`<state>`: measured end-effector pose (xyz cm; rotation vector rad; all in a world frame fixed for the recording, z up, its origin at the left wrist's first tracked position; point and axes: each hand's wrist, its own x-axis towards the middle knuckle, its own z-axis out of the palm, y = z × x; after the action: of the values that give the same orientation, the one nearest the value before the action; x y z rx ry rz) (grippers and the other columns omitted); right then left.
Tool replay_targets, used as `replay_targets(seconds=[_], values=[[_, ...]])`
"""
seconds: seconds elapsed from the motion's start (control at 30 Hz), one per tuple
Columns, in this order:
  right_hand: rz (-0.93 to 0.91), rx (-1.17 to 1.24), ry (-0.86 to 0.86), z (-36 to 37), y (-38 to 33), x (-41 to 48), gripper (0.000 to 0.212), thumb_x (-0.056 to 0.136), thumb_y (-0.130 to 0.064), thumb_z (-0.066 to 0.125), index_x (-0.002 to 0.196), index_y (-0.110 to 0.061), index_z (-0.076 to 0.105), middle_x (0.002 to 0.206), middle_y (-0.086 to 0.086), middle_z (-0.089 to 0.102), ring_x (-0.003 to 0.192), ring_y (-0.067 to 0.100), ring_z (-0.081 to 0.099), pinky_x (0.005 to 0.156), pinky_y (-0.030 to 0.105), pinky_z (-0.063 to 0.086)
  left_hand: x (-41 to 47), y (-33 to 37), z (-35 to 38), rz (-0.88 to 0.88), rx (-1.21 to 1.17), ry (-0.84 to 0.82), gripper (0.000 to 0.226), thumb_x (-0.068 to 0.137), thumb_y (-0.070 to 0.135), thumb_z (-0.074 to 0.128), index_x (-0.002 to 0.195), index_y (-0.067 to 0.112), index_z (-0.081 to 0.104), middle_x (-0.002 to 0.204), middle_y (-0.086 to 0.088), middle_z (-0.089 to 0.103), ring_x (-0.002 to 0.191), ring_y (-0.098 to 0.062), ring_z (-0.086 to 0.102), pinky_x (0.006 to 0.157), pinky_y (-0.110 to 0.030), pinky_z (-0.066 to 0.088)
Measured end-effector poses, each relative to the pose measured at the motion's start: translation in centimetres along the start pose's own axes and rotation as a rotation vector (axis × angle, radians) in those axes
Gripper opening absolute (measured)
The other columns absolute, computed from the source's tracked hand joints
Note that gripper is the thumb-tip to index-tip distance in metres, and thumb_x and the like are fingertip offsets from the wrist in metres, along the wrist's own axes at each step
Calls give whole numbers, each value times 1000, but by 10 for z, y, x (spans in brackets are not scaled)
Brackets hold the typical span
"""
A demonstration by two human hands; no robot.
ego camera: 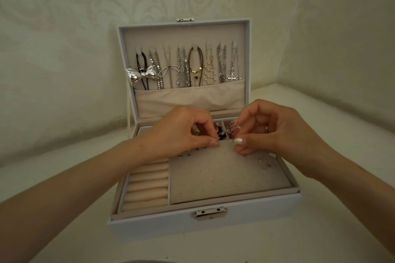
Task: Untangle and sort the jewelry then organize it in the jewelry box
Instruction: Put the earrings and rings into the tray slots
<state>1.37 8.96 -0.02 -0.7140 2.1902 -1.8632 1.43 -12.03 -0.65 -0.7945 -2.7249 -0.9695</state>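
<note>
Left grip (181, 132) and right grip (277, 132) each pinch a tiny jewelry piece, hidden by fingertips (238, 140), above the earring pad (224, 177) inside the jewelry box (162, 224). Judged light, fragile; pinch gently, fingertips only

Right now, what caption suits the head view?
Left hand and right hand, fingertips pinched, hover above the earring pad in the open jewelry box.

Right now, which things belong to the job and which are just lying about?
Job: jewelry box; hung necklaces; earring pad; ring rolls; pink beaded pieces; left hand and right hand, pinching over the pad.
Lying about: patterned backdrop; pale surface.
</note>
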Motion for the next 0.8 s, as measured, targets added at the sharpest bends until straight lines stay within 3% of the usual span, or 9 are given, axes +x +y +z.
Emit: replay_targets(seconds=[0.13, 0.33, 0.43, 0.47, 0.53, 0.6, 0.67, 0.8], values=[[-2, 16, 1, 0, 1, 0, 24, 73, 15, 69, 86, -4, 61, 76, 21, 67, 63, 26, 68, 63, 35, 60, 0, 0, -1, 57, 73, -12, 10, 75, 16, 78, 74, 18, 69, 74, 15, 63, 69, -1, 57, 62, -7, 38], [-57, 37, 2, 0, 4, -1, 25, 71, 14, 70, 83, -6, 62, 76, 21, 67, 63, 24, 68, 62, 31, 59, -10, 1, -5, 190, 194, -83, 21, 82, 37, 63, 80, 18, 72, 88, 10, 60, 78, -5, 57, 68, -34, 50], [-203, -10, 69, 3, 7, -3, 29, 68, 11, 74, 82, -11, 62, 76, 14, 69, 68, 18, 68, 68, 24, 57, -17, 4, -8, 245, 316, -8, 24, 86, 38, 58, 97, 23, 73, 95, 12, 60, 84, 0, 55, 72, -25, 49], [-284, -57, 95, 5, 7, -4, 31, 68, 9, 75, 82, -15, 61, 77, 10, 69, 70, 14, 67, 70, 21, 55, -18, 8, -7, 217, 280, 40, 25, 83, 38, 61, 101, 22, 71, 94, 14, 61, 81, 1, 55, 71, -20, 47], [-479, -235, 139, 7, 7, -6, 34, 71, 2, 77, 84, -24, 59, 76, -1, 68, 73, 5, 66, 72, 14, 50, -19, 24, -2, 38, -59, 68, 34, 72, 33, 75, 101, 20, 65, 86, 12, 67, 73, 1, 57, 67, -14, 45], [-629, -385, 161, 9, 6, -7, 29, 73, -6, 75, 85, -25, 57, 75, -14, 63, 74, -3, 61, 71, 8, 45, -17, 38, 3, -127, -441, 30, 40, 62, 23, 76, 98, 17, 59, 82, 1, 72, 74, -12, 64, 71, -23, 51], [-698, -451, 162, 9, 5, -8, 24, 73, -7, 75, 85, -20, 58, 81, -17, 60, 72, -8, 56, 70, 4, 41, -15, 42, 8, -157, -535, 58, 36, 59, 18, 74, 92, 14, 60, 78, -8, 72, 73, -23, 67, 74, -34, 53], [-751, -464, 144, 5, 5, -9, 23, 75, -10, 75, 89, -19, 60, 78, -13, 62, 78, -8, 59, 75, 5, 43, -14, 44, 8, -189, -597, 57, 27, 64, 7, 75, 86, 10, 60, 67, -4, 70, 61, -10, 64, 56, -19, 48]])
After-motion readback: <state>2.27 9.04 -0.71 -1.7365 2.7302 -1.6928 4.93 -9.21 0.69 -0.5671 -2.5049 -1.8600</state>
